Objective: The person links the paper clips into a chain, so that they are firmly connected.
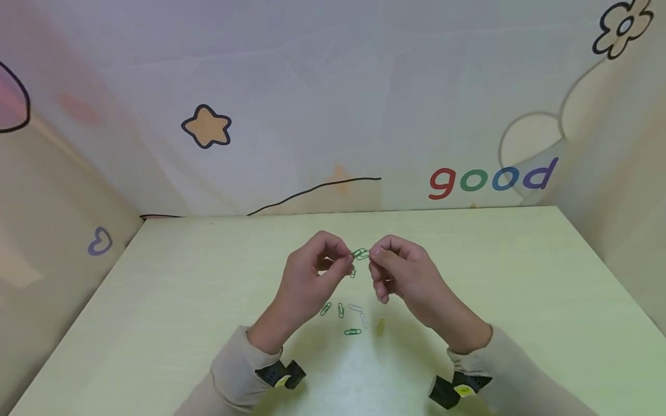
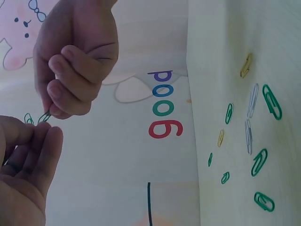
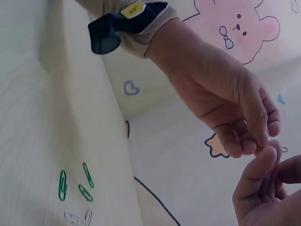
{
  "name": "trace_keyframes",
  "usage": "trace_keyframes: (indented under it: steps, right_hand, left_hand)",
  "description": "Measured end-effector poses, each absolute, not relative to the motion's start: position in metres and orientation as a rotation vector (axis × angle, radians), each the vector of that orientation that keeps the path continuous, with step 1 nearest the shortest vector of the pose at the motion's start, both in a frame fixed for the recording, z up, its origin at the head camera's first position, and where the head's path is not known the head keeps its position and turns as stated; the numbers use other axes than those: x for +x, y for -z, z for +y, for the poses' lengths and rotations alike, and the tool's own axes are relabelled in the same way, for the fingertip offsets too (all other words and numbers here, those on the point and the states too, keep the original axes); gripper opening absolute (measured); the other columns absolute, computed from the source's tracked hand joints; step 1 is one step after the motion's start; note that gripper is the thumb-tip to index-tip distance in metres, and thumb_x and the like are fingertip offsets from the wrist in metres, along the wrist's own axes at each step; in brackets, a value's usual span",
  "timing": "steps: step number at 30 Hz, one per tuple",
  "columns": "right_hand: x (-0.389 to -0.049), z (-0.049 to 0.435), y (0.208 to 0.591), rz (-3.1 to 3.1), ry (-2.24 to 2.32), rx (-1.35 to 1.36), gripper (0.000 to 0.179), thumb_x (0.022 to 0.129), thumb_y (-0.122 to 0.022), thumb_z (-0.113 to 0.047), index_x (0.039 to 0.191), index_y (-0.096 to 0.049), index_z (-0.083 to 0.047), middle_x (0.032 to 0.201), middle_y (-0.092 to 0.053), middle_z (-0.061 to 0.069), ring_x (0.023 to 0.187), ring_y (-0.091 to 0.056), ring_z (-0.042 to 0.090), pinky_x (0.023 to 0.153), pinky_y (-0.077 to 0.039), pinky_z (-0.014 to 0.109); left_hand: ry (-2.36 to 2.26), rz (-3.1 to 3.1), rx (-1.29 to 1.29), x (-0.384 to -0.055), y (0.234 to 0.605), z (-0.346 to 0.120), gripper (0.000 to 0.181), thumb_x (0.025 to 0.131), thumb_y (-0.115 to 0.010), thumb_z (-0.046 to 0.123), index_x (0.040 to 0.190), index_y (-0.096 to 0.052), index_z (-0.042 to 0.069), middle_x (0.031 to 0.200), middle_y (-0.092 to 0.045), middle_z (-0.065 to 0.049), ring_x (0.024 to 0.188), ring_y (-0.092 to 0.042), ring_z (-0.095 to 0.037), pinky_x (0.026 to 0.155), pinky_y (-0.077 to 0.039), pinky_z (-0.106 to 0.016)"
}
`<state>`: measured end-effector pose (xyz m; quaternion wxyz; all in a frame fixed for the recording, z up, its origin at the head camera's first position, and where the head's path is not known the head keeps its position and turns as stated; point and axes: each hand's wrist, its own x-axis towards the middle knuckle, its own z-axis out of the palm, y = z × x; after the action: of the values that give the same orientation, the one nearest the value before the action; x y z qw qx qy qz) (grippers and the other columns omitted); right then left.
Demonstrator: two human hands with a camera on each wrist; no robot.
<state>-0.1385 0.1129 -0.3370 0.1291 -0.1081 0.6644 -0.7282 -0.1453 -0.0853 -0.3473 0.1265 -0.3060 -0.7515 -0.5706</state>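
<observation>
Two green paper clips (image 1: 361, 254) are positioned in the air between the fingertips of both hands, above the table. Their wire loops overlap; whether they are interlocked cannot be determined from here. The left hand (image 1: 313, 273) has thumb and forefinger together, pinching one end. The right hand (image 1: 408, 268) pinches the opposite end, its remaining fingers curled inward below the grip.

Beneath the hands, loose paper clips lie flat on the table (image 1: 198, 300), scattered near one another: several green clips (image 1: 352, 331), two white clips (image 2: 248, 136) and two yellow clips (image 2: 246, 65). The two white clips lie nearly end to end.

The tabletop is pale yellow-green with a faint grain. Soft shadows fall beneath both forearms. Each arm wears a light beige sleeve (image 1: 229, 361), with a black wrist unit (image 1: 273, 373) bearing a yellow label strapped at the cuff.

A printed fabric backdrop (image 1: 312, 86) rises from the far edge of the table and continues along the left and right sides. Its markings: an orange star (image 1: 207, 127) left of centre; the word "good" (image 1: 495, 178) in multicoloured letters at right; an outlined flower (image 1: 611, 40) at upper right; a blue heart (image 1: 92, 249) on the left panel; and a pink bear (image 3: 258, 35).
</observation>
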Motion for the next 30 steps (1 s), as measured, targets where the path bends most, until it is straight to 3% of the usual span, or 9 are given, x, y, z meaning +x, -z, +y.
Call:
trace_keyframes:
  steps: [20, 30]
  right_hand:
    - [-0.132, 0.113, 0.332, 1.618, 2.275, -0.259, 0.019, 0.106, -0.047, -0.012, 0.090, -0.055, -0.005, 0.073, -0.056, 0.003, 0.054, -0.051, 0.012, 0.053, -0.046, 0.022]
    - [-0.134, 0.121, 0.327, 1.684, 2.274, -0.303, 0.019, 0.105, -0.048, -0.012, 0.090, -0.055, -0.005, 0.072, -0.057, 0.003, 0.055, -0.052, 0.012, 0.054, -0.048, 0.022]
  left_hand:
    - [1.175, -2.036, -1.090, -0.146, 0.350, -0.085, 0.022, 0.085, -0.062, -0.016, 0.092, -0.057, 0.005, 0.086, -0.062, -0.005, 0.076, -0.062, -0.015, 0.072, -0.055, -0.023]
    - [1.195, -2.021, -1.119, -0.149, 0.352, -0.087, 0.020, 0.085, -0.059, -0.014, 0.092, -0.057, 0.005, 0.086, -0.061, -0.003, 0.075, -0.061, -0.013, 0.072, -0.054, -0.021]
